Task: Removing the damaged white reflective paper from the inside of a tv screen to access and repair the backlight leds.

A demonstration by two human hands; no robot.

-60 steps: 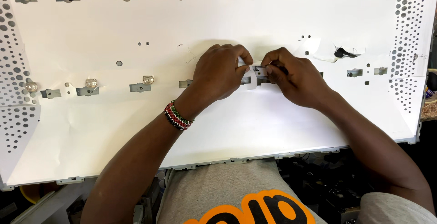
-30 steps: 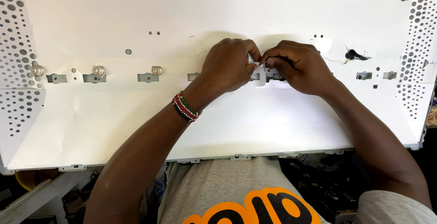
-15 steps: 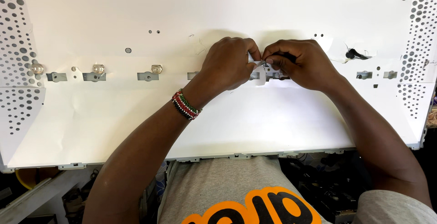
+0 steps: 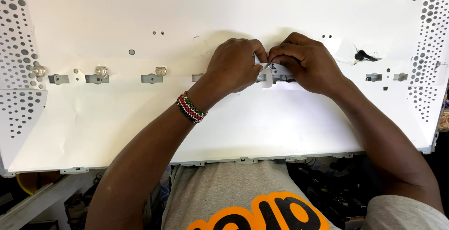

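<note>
While both hands pinch a small white tab (image 4: pixel 264 66) at mid-panel (image 4: pixel 234 127), left hand (image 4: pixel 234 66) and right hand (image 4: pixel 306 64) hide the slots beneath. Three clear lenses (image 4: pixel 101 70) sit left along that row; a beaded bracelet (image 4: pixel 190 107) rings the left wrist.

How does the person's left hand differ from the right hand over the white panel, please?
The left hand has a beaded bracelet at its wrist; the right hand has a bare wrist. The left hand reaches in from the lower left, the right hand from the lower right. Both are curled with fingertips meeting at one small white piece over the middle row of slots on the white panel, and both pinch at it.
</note>
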